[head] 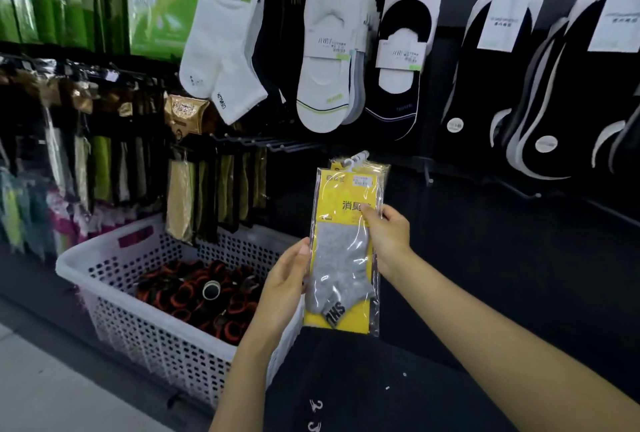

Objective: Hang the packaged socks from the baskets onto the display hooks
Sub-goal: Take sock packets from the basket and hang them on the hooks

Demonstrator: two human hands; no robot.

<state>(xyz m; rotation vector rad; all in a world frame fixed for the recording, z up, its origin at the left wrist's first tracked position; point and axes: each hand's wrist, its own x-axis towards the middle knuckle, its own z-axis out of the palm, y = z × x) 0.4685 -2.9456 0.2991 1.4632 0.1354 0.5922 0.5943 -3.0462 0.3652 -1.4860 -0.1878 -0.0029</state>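
Nearest the camera, two bare forearms reach forward over dark clothing [346, 379]. Between them a packet of socks [343, 258] stands upright, held in the air in front of the display wall. It is a clear sleeve with a yellow card and a grey sock inside. Its lower edge is just right of the near right corner of the basket.

The left hand [287, 289] grips the packet's left edge low down, with the thumb lying on the front and the fingers hidden behind. The right hand [388, 237] grips the right edge higher up, its thumb pressed on the yellow card and its fingers behind the sleeve. A white plastic hanger [360, 156] sticks up from the packet's top, and more sleeve edges show behind it, so it may be more than one packet.

To the left, a white perforated basket [104, 251] sits on the floor [34, 379], holding black-and-orange rolls [207, 293].

Beyond it, bare hooks [270, 146] jut from the wall just above and left of the packet's top, not touching it. More bagged goods [180, 203] hang to the left. Higher on the wall hang white ankle socks [221, 40], white low-cut socks [325, 61] and black low-cut socks [401, 64].
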